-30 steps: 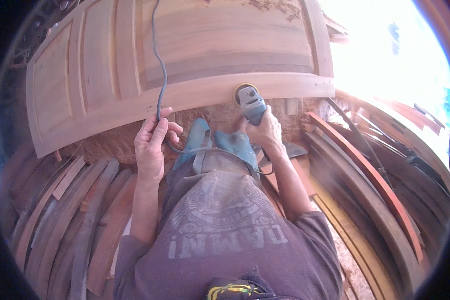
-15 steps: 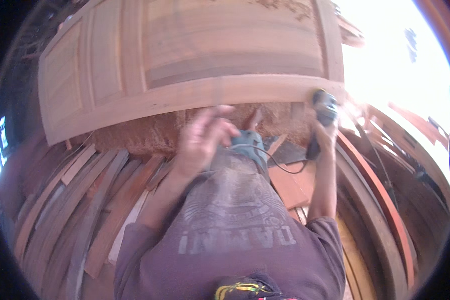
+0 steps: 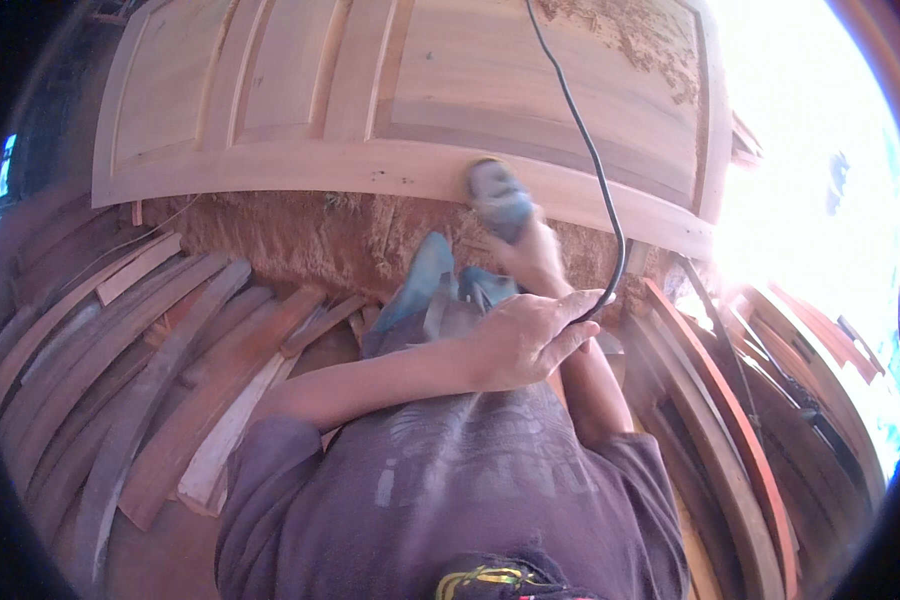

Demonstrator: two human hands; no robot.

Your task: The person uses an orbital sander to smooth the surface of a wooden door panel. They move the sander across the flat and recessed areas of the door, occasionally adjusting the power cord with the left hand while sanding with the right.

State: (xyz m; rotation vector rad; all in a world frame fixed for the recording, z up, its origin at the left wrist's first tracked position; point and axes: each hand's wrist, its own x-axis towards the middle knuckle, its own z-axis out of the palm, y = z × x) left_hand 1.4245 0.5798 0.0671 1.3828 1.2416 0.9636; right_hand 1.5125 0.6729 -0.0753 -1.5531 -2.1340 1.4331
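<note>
My right hand [image 3: 532, 255] is closed round the body of a blue-grey angle grinder [image 3: 500, 195], smeared by motion. Its head rests at the near edge rail of a pale panelled wooden door [image 3: 300, 165], though I cannot tell if its disc touches the wood. Crossing in front of my right forearm, my left hand [image 3: 530, 340] pinches the dark power cord [image 3: 598, 165] between thumb and fingers. From that grip the cord loops upward over the door and out of the top of the view.
Sawdust [image 3: 635, 40] lies on the door's far right panel, and more covers the ground [image 3: 300, 235] below its near edge. Wooden boards [image 3: 160, 385] lie in rows to my left, with further planks [image 3: 735, 420] to my right. My blue shoes [image 3: 428, 270] are between them.
My right hand has carried the grinder leftward along the door's near rail. My left hand, loose in the air before, has crossed to the right and taken hold of the cord.
</note>
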